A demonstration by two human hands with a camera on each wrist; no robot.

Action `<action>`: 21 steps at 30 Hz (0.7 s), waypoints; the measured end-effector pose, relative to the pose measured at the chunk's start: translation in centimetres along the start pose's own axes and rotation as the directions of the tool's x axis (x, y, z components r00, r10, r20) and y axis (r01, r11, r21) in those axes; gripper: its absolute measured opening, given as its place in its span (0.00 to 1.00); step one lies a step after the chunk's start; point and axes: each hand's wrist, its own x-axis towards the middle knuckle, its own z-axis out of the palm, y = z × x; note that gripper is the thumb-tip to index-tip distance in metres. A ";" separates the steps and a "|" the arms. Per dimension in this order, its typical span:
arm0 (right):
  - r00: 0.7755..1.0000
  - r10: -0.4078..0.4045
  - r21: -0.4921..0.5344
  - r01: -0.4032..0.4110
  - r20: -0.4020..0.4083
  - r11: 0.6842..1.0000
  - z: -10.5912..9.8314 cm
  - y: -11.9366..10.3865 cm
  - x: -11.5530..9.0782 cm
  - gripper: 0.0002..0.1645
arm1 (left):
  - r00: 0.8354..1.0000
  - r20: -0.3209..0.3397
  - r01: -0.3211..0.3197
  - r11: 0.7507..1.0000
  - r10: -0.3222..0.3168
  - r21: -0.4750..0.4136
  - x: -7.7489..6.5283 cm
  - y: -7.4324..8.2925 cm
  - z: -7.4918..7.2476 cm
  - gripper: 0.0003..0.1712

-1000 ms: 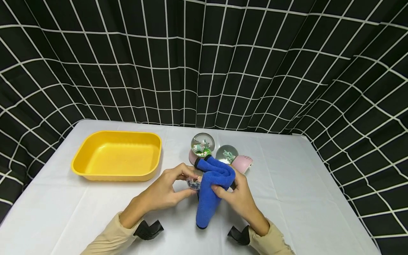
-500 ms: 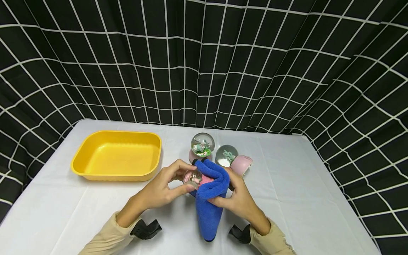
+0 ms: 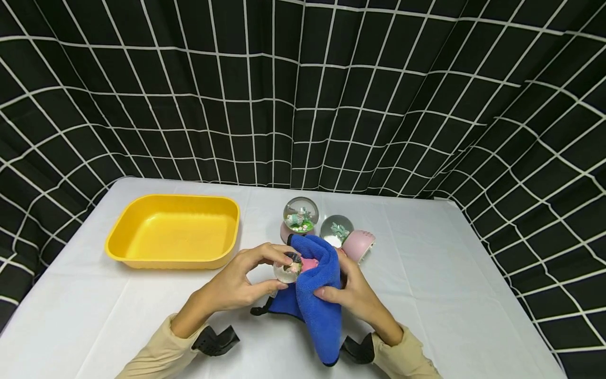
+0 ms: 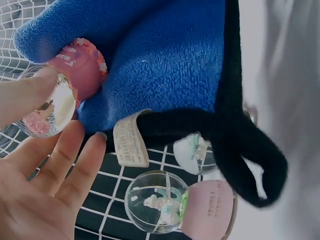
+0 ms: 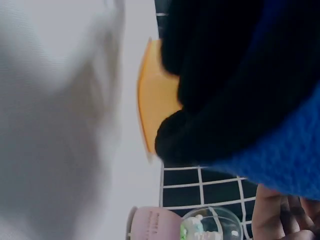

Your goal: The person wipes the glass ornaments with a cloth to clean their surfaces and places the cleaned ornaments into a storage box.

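My left hand (image 3: 239, 279) pinches the clear ball of a small snow globe (image 3: 286, 271) between thumb and fingers. The globe lies tilted sideways above the table, its pink base (image 4: 82, 70) to the right. A blue cloth (image 3: 319, 310) with black edging wraps around that base, and my right hand (image 3: 347, 289) grips cloth and base together from the right. Pink figures show inside the ball in the left wrist view. The cloth hangs down, with a black loop (image 3: 258, 311) at its left corner and a white label (image 4: 131, 140). Cloth hides most of the right fingers.
Just behind the hands stands an upright snow globe (image 3: 301, 215) on a pink base. Beside it another snow globe (image 3: 337, 230) lies on its side, base to the right. A yellow tray (image 3: 175, 263) sits at the left on the white tablecloth (image 3: 454, 295). A black gridded curtain (image 3: 293, 105) hangs behind.
The held globe has turned in the left fingers and more of its ball and pink base shows. The cloth has spread, its looped corner out to the left and its lower end further toward me.
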 end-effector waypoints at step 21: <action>0.979 -0.149 -0.010 0.149 -0.141 0.989 1.2 0.6 0.1 0.41 | 0.987 -0.047 0.155 0.988 -0.155 -0.008 0.3 0.5 -0.3 0.24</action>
